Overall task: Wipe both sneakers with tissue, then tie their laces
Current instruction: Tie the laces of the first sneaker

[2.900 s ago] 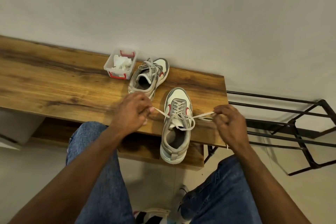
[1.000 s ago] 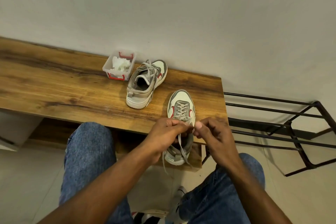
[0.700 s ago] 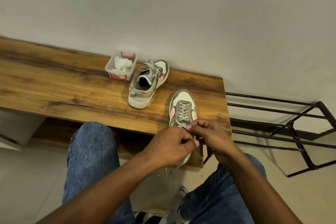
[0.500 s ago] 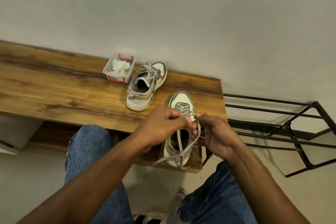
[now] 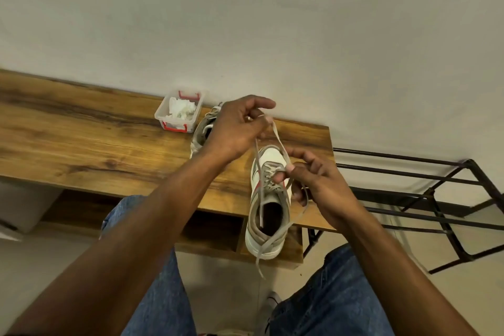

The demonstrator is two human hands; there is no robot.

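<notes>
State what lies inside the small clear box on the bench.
Crumpled white tissue fills the clear box. The tissue covers the box's floor, so anything beneath cannot be seen.

A single wide-angle camera, worn on the person's head, is looking forward and steeply down. It is sitting close above the forearms, which are reaching up from the bottom corners toward the left hand (image 5: 240,128) and right hand (image 5: 316,185) near mid-frame. The wooden bench (image 5: 81,144) is crossing the middle on a slant, a bare wall (image 5: 272,22) is filling the upper half, and denim-clad knees are showing along the lower edge (straight lines are bowing toward the borders).
</notes>
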